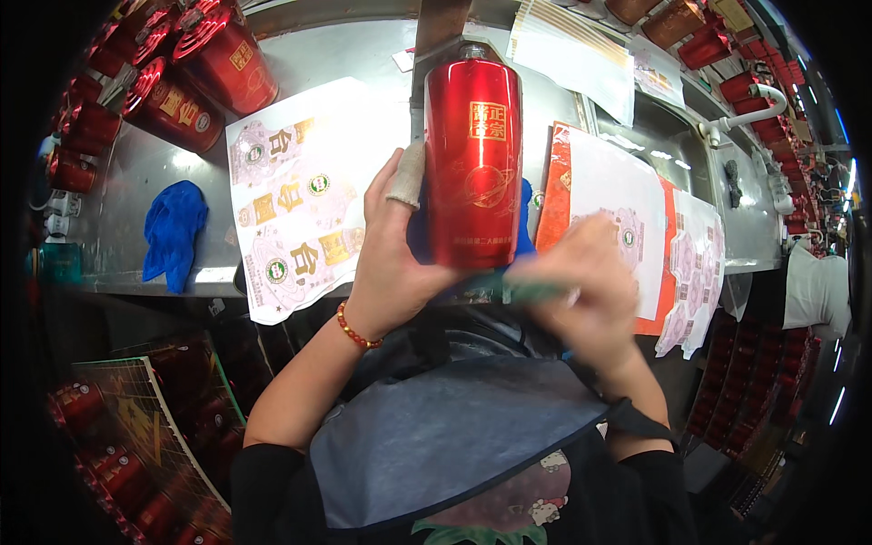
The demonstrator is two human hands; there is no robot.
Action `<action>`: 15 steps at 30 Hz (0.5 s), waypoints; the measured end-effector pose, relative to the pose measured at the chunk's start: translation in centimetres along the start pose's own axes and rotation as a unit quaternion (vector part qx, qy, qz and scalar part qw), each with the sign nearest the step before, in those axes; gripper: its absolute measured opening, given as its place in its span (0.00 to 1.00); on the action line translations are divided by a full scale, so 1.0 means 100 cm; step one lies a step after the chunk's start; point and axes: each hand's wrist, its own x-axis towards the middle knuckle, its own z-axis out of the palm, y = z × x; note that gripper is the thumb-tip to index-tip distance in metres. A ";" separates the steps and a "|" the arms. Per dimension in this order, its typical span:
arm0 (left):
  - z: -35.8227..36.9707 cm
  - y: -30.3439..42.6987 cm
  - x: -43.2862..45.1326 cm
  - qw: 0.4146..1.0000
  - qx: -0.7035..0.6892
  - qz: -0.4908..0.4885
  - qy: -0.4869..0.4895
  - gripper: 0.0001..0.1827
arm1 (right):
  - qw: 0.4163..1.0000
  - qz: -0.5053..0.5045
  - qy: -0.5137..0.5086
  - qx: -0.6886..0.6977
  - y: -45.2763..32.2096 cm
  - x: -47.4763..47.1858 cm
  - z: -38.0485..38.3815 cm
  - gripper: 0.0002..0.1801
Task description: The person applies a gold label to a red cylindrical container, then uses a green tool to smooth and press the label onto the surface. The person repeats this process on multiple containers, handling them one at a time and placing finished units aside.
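A glossy red bottle (473,163) with gold printing lies before me, its clear neck (472,51) pointing away. My left hand (398,238) grips its left side and lower end; a cloth finger cot (409,177) covers one finger. Blue cloth (526,221) shows along the bottle's edges. To the right of its base, my right hand (586,286) is closed around a green object (538,287), too blurred to identify. A decal sheet (300,204) lies left of my left hand. Beyond my right hand are white paper (606,170) and more decals (695,266).
Several red bottles (228,61) stand at the upper left, near a crumpled blue cloth (175,228) on the metal worktop (116,238). A sink (654,150) with a white faucet (742,119) is at right. Racked red bottles (749,388) fill the lower right.
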 end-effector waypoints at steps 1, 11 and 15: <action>0.000 0.000 0.000 1.000 -0.005 -0.004 -0.002 0.59 | 0.991 0.106 0.081 0.030 0.005 -0.003 0.000 0.25; 0.002 0.004 0.002 1.000 0.011 0.021 0.018 0.58 | 0.979 0.018 0.055 -0.197 -0.013 0.009 -0.007 0.23; 0.001 0.013 0.003 0.997 0.039 0.049 0.044 0.57 | 0.981 -0.078 -0.056 -0.169 -0.019 0.010 -0.008 0.24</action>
